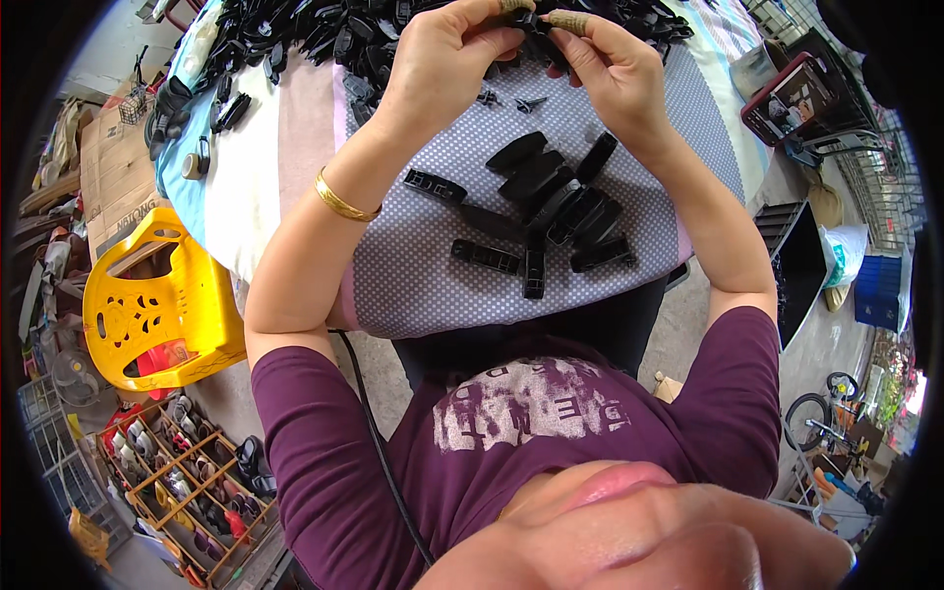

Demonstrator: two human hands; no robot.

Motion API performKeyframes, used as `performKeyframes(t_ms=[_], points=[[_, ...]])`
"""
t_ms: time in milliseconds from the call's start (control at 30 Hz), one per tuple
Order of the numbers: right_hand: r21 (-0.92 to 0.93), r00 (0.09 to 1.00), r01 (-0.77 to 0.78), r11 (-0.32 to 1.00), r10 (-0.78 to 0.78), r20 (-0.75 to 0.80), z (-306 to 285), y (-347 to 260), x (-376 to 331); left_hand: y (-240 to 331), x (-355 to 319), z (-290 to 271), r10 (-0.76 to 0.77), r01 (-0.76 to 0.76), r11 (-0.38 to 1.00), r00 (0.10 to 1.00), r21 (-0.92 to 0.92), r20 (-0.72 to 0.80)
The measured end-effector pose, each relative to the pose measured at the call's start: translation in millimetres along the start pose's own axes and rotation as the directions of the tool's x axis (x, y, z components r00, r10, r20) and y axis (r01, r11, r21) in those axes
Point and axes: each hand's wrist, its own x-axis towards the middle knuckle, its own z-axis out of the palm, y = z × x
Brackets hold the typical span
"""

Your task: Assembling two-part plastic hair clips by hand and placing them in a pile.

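Observation:
My left hand (442, 59) and my right hand (610, 69) meet at the top of the view, both pinching one small black plastic part (529, 22) between thumbs and fingers. Tan finger guards cover a fingertip on each hand. A gold bangle (342, 202) circles my left wrist. Below the hands, a loose group of black plastic clip pieces (551, 211) lies on the dotted cloth of the table (413, 265). Two tiny black bits (511, 100) rest just under the hands.
A large heap of black plastic parts (324, 39) covers the table's far side. A yellow plastic chair (157, 305) stands at left, with a shoe rack (187, 472) below it. A phone (787, 98) on a stand and a dark crate (801, 265) sit to the right.

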Motion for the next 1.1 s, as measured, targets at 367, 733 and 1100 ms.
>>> performKeyframes(t_ms=[367, 733, 1100], points=[[-0.388, 0.932, -0.331, 0.860, 0.363, 0.008, 3, -43, 12, 9, -6, 1, 0.042, -0.041, 0.987, 0.999, 0.152, -0.005], [-0.430, 0.796, -0.473, 0.769, 0.582, 0.167, -4, -43, 20, -32, 14, -9, 0.512, -0.418, 0.795, 0.851, -0.440, 0.118], [-0.402, 0.556, -0.550, 0.732, 0.680, 0.478, -26, -32, 33, -2, 3, -12, 0.171, -0.093, 0.943, 0.959, -0.318, 0.225]])
